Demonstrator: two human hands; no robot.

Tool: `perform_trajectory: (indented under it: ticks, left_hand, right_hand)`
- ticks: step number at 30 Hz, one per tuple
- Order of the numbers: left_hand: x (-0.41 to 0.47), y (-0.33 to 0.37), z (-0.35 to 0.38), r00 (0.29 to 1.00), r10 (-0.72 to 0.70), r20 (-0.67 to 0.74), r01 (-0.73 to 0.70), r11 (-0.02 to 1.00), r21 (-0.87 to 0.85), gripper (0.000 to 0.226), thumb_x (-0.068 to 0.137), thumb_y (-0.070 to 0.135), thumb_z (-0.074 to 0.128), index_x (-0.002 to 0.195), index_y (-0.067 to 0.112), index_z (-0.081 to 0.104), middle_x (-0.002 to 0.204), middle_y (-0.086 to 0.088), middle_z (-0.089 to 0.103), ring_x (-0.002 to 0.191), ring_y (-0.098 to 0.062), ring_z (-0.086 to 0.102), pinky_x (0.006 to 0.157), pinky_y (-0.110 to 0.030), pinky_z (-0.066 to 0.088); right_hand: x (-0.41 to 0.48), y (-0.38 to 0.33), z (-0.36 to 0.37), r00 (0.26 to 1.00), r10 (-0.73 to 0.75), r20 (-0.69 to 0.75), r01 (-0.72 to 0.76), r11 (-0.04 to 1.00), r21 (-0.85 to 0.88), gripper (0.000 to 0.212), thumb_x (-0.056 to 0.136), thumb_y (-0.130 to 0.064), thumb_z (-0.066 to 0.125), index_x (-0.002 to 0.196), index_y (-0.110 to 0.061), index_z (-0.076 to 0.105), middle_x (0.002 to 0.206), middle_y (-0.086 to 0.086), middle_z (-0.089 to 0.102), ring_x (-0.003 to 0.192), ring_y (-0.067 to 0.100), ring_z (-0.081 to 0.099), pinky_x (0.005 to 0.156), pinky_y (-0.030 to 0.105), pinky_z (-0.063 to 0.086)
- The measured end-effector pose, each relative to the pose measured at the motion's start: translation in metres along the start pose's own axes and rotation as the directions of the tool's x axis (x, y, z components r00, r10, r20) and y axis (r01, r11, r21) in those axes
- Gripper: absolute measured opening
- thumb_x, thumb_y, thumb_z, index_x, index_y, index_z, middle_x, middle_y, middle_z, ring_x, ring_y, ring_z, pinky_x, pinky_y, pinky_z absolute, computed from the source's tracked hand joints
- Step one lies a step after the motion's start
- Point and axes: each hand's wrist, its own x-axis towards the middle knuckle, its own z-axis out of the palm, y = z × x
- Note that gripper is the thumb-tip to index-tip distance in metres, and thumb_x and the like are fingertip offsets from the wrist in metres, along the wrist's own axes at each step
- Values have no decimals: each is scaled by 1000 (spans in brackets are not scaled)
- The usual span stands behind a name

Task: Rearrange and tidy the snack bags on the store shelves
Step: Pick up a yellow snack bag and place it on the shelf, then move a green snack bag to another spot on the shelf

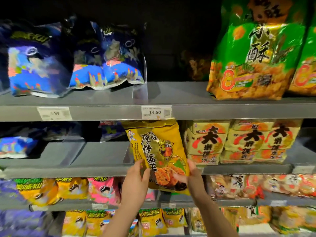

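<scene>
Head view: the yellow seaweed-cracker bag [156,149] is gripped at its lower corners, the left hand [136,178] curled round its left edge and the right hand [192,177] round its right, both equally near. It is held upright before the middle shelf [102,151], long axis near vertical, top tipped slightly left, close under the upper shelf rail [106,112]. Bare shelf is seen behind, between the clear divider [127,155] and the pale cracker packs [205,142].
</scene>
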Motion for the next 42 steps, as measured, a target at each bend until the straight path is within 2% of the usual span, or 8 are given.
perform_trajectory:
  ticks: [4,9,12,18,21,27,36,42]
  left_hand:
    - [6,-4,2,993,93,70,-94,996,5,48,96,33,47,142,24,36,141,2,44,117,-14,51,92,-26,41]
    - [16,-9,4,980,149,134,-154,987,33,47,96,31,46,142,26,36,141,4,40,114,-10,51,88,-19,37]
    - [26,-14,9,962,161,218,-177,983,56,50,96,31,48,143,23,34,143,1,38,121,-14,47,96,-20,34]
    - [50,-17,20,924,61,377,-113,987,117,66,95,36,47,150,23,13,158,0,10,138,-19,32,109,-27,28]
    - [58,-18,23,945,45,325,-91,987,130,62,96,33,46,150,20,18,154,-3,24,137,-21,33,106,-29,33]
    - [57,-18,30,970,83,228,-103,992,78,55,95,25,48,146,18,30,144,-4,40,130,-20,39,104,-29,35]
    - [52,-10,39,987,98,131,-112,988,105,42,93,18,48,135,14,47,128,-8,56,116,-26,51,94,-34,42]
    - [6,-4,75,954,176,242,-185,983,13,17,94,15,49,102,13,64,75,0,67,69,-19,60,54,-24,34]
  right_hand:
    - [11,-10,13,999,-36,-7,36,997,62,39,72,-9,73,108,-19,60,96,-13,69,90,1,65,71,10,47]
    - [54,-32,35,998,-25,-56,32,992,125,65,75,-20,75,133,-14,47,130,3,57,124,23,50,107,39,36]
    - [74,-43,43,989,-115,-91,102,986,-135,35,88,-18,64,121,-24,53,121,-7,58,123,21,50,107,41,38]
    - [84,-22,50,911,-333,-245,29,641,-767,72,93,-25,54,150,-12,13,157,5,16,143,21,20,114,29,18]
    - [72,1,56,827,-500,-256,31,496,-868,83,78,-14,72,147,-8,26,151,16,28,136,29,34,107,30,29]
    - [58,40,57,827,-523,-206,141,547,-825,58,64,-5,76,118,-14,54,120,15,56,99,33,60,69,36,52]
    - [53,34,36,879,-458,-132,196,601,-775,40,87,-5,49,127,-12,53,134,6,45,107,21,57,78,21,42]
    - [24,49,12,926,-355,-131,155,673,-723,25,93,-13,46,110,-14,66,108,0,67,97,13,61,78,19,45]
